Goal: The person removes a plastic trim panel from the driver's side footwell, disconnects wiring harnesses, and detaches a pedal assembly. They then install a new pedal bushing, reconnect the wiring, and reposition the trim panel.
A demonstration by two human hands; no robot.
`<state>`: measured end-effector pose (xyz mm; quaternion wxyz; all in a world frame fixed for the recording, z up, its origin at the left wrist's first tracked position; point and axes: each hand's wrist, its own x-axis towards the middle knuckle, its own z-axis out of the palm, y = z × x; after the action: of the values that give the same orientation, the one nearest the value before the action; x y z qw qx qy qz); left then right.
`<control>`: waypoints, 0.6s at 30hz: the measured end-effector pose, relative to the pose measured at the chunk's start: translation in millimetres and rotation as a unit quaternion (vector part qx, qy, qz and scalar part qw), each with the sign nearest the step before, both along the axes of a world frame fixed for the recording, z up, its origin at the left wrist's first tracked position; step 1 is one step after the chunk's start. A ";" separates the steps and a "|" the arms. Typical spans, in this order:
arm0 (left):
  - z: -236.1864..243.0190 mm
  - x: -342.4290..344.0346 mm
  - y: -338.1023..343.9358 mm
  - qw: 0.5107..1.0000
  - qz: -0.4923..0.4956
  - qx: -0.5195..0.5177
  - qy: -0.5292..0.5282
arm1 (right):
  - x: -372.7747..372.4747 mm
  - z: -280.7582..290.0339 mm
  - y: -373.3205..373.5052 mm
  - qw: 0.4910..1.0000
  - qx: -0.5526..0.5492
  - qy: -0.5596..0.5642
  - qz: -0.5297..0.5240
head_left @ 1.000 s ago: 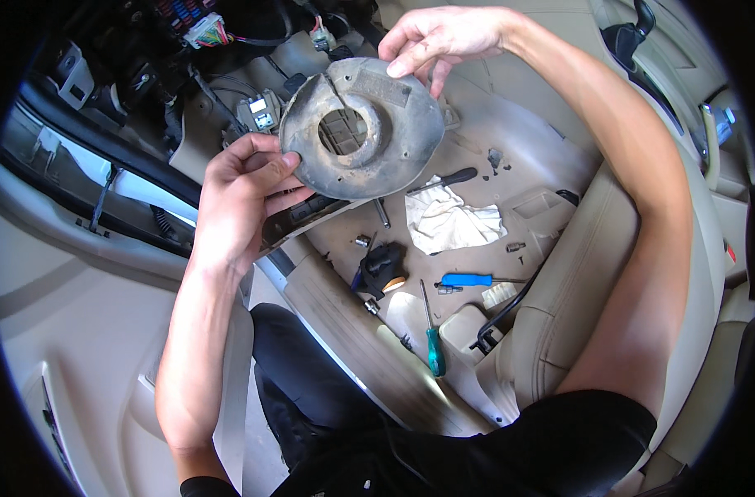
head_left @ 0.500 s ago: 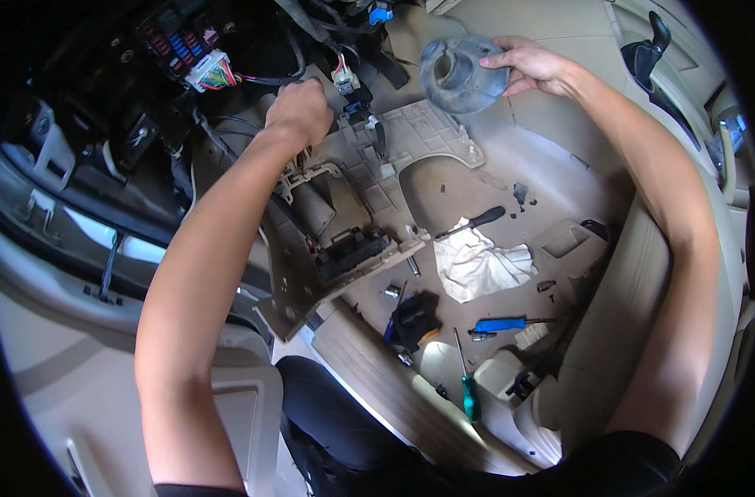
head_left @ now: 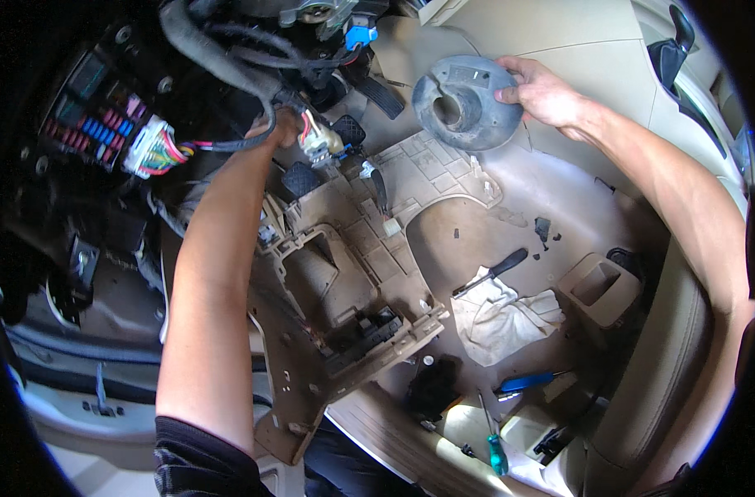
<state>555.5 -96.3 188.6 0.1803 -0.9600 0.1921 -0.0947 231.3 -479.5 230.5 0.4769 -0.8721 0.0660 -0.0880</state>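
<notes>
A grey, dusty rubber boot (head_left: 497, 128) with a round flange and a hollow neck hangs over the footwell at the upper right. Its right rim is pinched by my right hand (head_left: 547, 95), thumb in front. My left hand (head_left: 284, 128) reaches up under the dashboard, behind a dark cable and beside a cream connector (head_left: 318, 142) with coloured wires. Its fingers are hidden there. Below that forearm lies a loose beige trim panel (head_left: 414, 182) with cut-outs, tilted across the footwell. Two dark pedals, including a brake pedal (head_left: 301, 178), show near my left hand.
A fuse box (head_left: 104, 128) is exposed at the left, with a white connector (head_left: 155, 147). On the floor lie a white cloth (head_left: 506, 323), a black-handled tool (head_left: 508, 262), a blue-handled tool (head_left: 526, 382) and a green screwdriver (head_left: 497, 454). The beige seat (head_left: 667, 331) borders the right.
My view has moved in closer to the dashboard. My left hand has gone deeper behind the cables. The rubber boot, still in my right hand, has tilted to show more of its flange.
</notes>
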 end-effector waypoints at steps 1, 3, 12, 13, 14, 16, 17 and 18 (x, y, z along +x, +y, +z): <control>-0.5 3.5 -2.3 1.000 0.006 0.016 0.006 | 3.1 -3.6 -0.6 1.000 0.005 -0.020 -0.001; -0.3 12.5 1.9 1.000 -0.015 0.019 0.007 | 12.5 -14.7 2.5 0.997 0.023 -0.068 0.007; -11.4 -13.6 -3.6 0.981 -0.063 -0.109 0.150 | 166.1 -23.0 50.7 0.989 0.010 -0.137 0.050; -8.0 -31.1 -5.1 0.977 -0.080 -0.123 0.153 | 184.8 -24.0 61.8 0.993 0.005 -0.117 -0.017; 4.4 -42.8 -10.4 0.971 -0.084 -0.114 0.193 | 202.7 -21.8 70.0 0.990 -0.007 -0.129 -0.064; 12.8 -67.5 -20.7 0.942 -0.038 -0.136 0.303 | 226.8 -29.2 84.2 0.979 -0.039 -0.154 -0.129; 15.1 -75.7 -24.4 0.941 -0.051 -0.128 0.310 | 237.1 -33.7 90.5 0.974 -0.056 -0.151 -0.159; 13.3 -82.2 -25.0 0.944 -0.031 -0.133 0.301 | 245.5 -37.6 94.9 0.978 -0.053 -0.123 -0.160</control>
<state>473.3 -121.3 201.9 -0.0180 -0.9524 0.2530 0.1689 476.8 -384.6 192.9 0.4146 -0.8566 0.1408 -0.2729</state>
